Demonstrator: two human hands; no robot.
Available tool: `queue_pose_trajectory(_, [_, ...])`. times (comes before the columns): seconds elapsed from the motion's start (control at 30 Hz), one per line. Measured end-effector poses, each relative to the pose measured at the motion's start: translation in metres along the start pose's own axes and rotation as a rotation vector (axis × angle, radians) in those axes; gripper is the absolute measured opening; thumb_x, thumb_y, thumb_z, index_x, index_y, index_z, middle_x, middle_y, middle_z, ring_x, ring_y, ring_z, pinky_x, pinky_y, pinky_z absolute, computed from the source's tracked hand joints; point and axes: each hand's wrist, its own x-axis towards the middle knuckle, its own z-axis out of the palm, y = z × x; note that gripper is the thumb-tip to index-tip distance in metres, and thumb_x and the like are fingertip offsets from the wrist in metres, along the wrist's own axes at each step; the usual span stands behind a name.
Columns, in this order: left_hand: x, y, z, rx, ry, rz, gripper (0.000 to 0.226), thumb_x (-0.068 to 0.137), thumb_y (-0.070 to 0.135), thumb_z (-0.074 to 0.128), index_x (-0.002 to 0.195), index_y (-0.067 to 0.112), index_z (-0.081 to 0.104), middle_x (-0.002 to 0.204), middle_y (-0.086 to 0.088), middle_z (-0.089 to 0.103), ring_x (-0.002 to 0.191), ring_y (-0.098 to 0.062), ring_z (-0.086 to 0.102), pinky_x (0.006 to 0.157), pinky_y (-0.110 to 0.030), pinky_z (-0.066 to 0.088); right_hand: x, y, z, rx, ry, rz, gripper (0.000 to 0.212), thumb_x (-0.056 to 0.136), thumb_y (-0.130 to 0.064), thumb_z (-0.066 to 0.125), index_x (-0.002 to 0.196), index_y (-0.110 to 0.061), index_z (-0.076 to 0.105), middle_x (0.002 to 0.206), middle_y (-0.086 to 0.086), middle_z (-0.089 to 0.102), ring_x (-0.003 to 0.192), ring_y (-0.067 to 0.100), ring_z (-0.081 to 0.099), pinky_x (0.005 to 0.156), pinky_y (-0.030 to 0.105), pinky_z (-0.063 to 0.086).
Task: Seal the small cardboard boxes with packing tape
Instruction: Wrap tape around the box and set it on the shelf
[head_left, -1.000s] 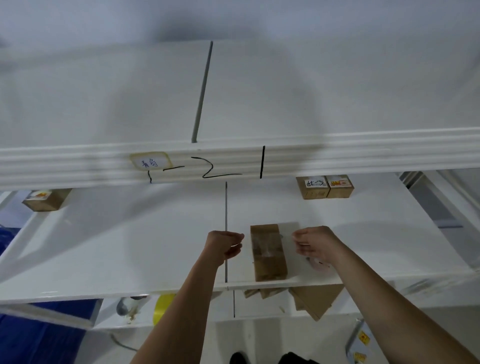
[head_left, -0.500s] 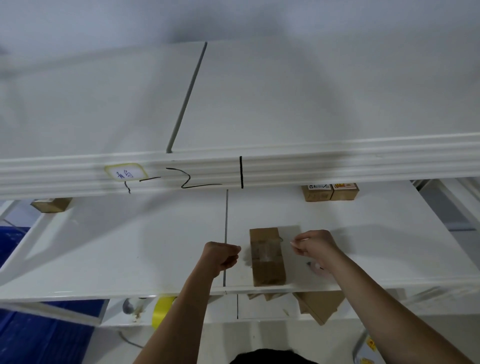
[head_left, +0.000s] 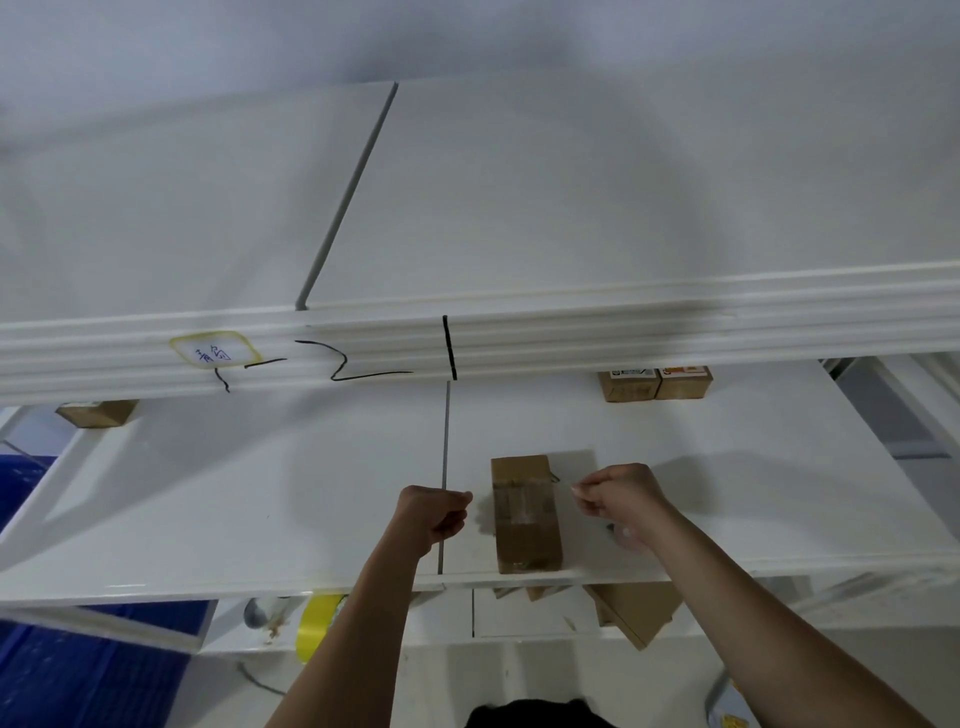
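A small brown cardboard box (head_left: 525, 514) lies lengthwise near the front edge of the white shelf (head_left: 260, 499). A strip of clear packing tape (head_left: 519, 501) runs crosswise over the box's middle and shows as a faint sheen. My left hand (head_left: 435, 512) is curled into a fist just left of the box, at the tape's left end. On the box's right, my right hand (head_left: 618, 499) pinches the other end with fingertips. Neither hand touches the cardboard.
Two small labelled boxes (head_left: 653, 383) stand at the shelf's back right, and another box (head_left: 96, 413) at the back left. An upper shelf edge (head_left: 623, 332) with a label overhangs the view. Below the shelf are a yellow tape roll (head_left: 317, 621) and flat cardboard (head_left: 641, 608).
Both hands have dropped slightly towards the shelf and stay either side of the box. The view has tilted, and the upper shelf edge now covers more of the back boxes.
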Motion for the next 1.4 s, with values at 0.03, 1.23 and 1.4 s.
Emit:
queue_pose_trajectory(0.03, [0.0, 0.001, -0.001, 0.006, 0.004, 0.0, 0.022, 0.078, -0.001, 0.082, 0.093, -0.011, 0.07, 0.081, -0.018, 0.068, 0.074, -0.025, 0.067, 0.067, -0.032, 0.06, 0.001, 0.001, 0.001, -0.008, 0.0, 0.006, 0.013, 0.078, -0.001, 0.083, 0.088, -0.001, 0.076, 0.087, 0.013, 0.077, 0.081, 0.025, 0.076, 0.092, 0.042, 0.059])
queue_pose_trajectory(1.23, [0.012, -0.013, 0.007, 0.074, 0.072, -0.023, 0.022, 0.078, 0.001, 0.083, 0.089, -0.006, 0.066, 0.092, -0.021, 0.069, 0.078, -0.027, 0.068, 0.066, -0.032, 0.06, 0.023, 0.02, 0.012, -0.07, 0.074, 0.025, 0.014, 0.078, 0.002, 0.082, 0.087, -0.004, 0.073, 0.092, 0.013, 0.074, 0.083, 0.024, 0.074, 0.085, 0.037, 0.062])
queue_pose_trajectory(1.4, [0.016, -0.02, 0.014, 0.098, 0.145, -0.016, 0.021, 0.076, 0.007, 0.085, 0.087, -0.003, 0.071, 0.088, -0.018, 0.07, 0.073, -0.025, 0.069, 0.068, -0.034, 0.062, 0.029, 0.023, 0.02, -0.142, 0.099, 0.051, 0.01, 0.082, -0.001, 0.08, 0.089, -0.004, 0.076, 0.095, 0.013, 0.074, 0.09, 0.026, 0.073, 0.087, 0.041, 0.061])
